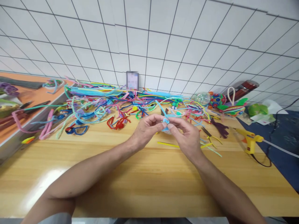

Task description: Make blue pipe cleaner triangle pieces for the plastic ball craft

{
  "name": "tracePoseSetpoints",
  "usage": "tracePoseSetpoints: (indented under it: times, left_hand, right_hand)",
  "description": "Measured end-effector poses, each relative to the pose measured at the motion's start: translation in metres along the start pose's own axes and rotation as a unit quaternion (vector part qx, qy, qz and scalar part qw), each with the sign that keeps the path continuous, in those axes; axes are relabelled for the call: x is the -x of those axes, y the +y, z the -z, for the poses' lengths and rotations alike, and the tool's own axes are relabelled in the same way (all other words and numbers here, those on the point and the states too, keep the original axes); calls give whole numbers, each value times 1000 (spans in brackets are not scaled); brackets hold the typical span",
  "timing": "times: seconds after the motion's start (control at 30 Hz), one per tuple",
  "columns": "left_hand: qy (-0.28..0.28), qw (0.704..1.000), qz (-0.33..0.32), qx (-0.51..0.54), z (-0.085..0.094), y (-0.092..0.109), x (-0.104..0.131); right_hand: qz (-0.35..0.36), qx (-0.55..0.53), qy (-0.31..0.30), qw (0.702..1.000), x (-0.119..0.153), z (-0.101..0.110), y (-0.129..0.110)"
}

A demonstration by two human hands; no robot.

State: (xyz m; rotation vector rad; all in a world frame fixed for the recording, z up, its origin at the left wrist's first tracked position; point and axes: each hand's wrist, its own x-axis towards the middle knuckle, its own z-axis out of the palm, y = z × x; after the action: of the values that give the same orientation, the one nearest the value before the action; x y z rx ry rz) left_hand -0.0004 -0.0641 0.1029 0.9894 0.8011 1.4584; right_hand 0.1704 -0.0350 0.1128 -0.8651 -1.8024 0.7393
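Between my two hands is a light blue pipe cleaner [160, 107], coiled at its lower end, with a straight length sticking up to the left. My left hand [149, 127] pinches the coil from the left with thumb and forefinger. From the right, my right hand [187, 133] presses on the same coil with its thumb, fingers curled behind. Something pale and rounded shows just under the fingertips, mostly hidden. On the wooden table [130, 180] below lies a yellow strip [168, 144], partly covered by my right hand.
Heaped pipe cleaners [98, 93] in many colours line the back by the tiled wall [161, 46]. A phone-like panel [132, 81] stands there. At right are pliers [208, 134], a yellow glue gun [250, 140] with a cord, and a colourful ball [217, 99].
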Motion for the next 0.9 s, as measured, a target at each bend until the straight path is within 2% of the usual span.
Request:
tracePoseSetpoints:
  times: [0.2,0.4,0.6,0.7,0.9]
  left_hand:
    - [6,1000,-6,-27,1,1,1]
    - [-20,999,-15,-35,2,3,0]
    - [-27,998,-10,-53,6,4,-4]
    - [-23,998,-12,-55,7,4,-4]
    - [-3,1000,-20,-23,5,-1,-3]
  right_hand:
    - [113,82,1,990,0,2,-1]
    - [155,114,-5,981,-2,3,0]
    - [226,167,-14,960,-6,6,6]
    - [200,170,-18,965,-4,6,5]
    - [66,91,-25,993,-1,3,3]
